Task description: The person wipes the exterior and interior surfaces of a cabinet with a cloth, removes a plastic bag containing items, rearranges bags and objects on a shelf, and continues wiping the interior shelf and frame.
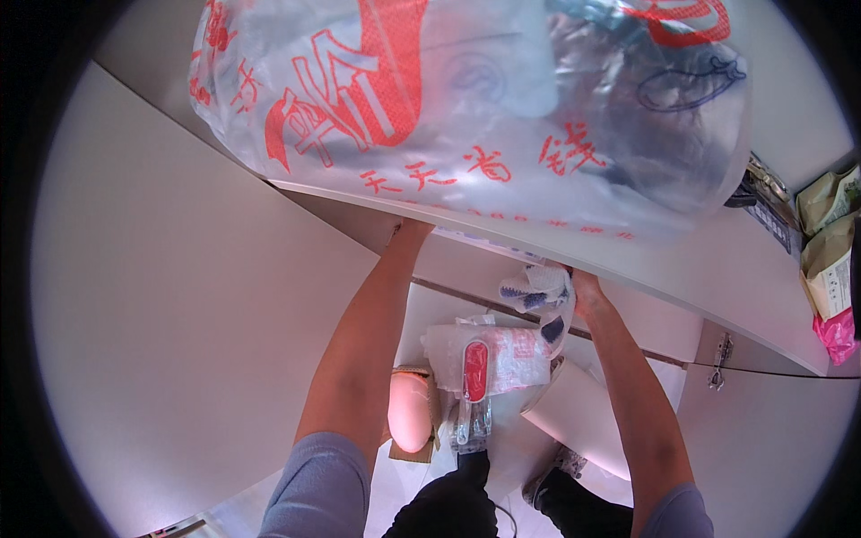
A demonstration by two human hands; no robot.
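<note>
My left forearm (363, 316) reaches up under the edge of a white shelf board (471, 225), which hides the left hand beyond the wrist. Below the same board, farther right, is my right hand (587, 290), its fingers mostly hidden. Right beside it hangs a white knit item with blue patches (538, 288), possibly a work glove, with a translucent plastic piece below. Whether the right hand grips it cannot be told. A strip of a pale printed object (488, 243) shows between the hands, under the board. Above them, a large translucent plastic bag (471, 101) with red printing rests on the board.
White cabinet doors stand left (181, 289) and right (767, 444), the right one beside a metal hinge (720, 363). On the floor lie a plastic package (518, 356), a red-headed brush (476, 370), a pink rounded object (409, 410) and a white cylinder (582, 413). Pouches (831, 262) sit right.
</note>
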